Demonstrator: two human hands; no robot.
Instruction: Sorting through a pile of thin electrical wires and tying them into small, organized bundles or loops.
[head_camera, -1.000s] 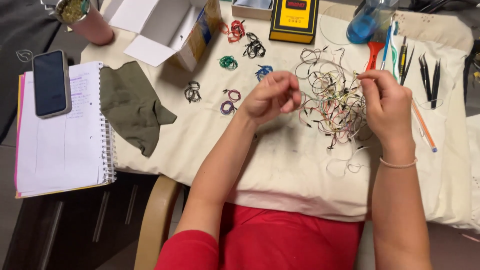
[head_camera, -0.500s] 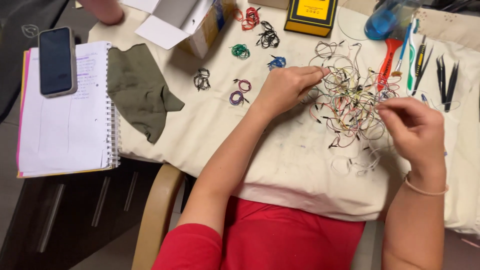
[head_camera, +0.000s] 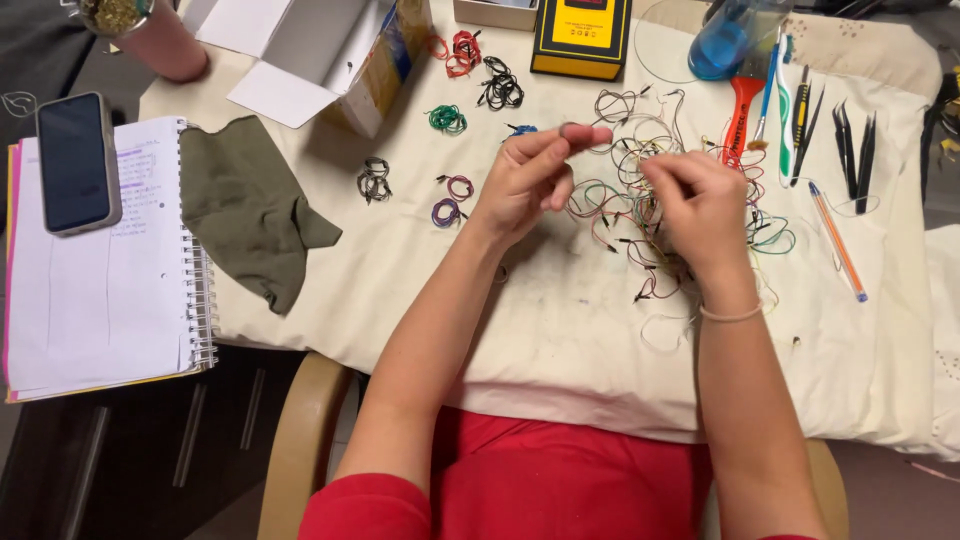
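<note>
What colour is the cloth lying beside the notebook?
Olive green cloth, seen in the head view.

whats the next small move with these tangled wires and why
Probably draw the left hand gently away from the tangled wire pile: its fingers pinch one wire, the right hand rests on the pile, and sorted coils lie to the left.

The left hand (head_camera: 525, 180) has lifted off the tangle of jumper wires (head_camera: 660, 190); its fingertips now pinch a small dark wire end above it. The right hand (head_camera: 700, 205) has moved inward, fingers now close beside the left fingertips.
</note>
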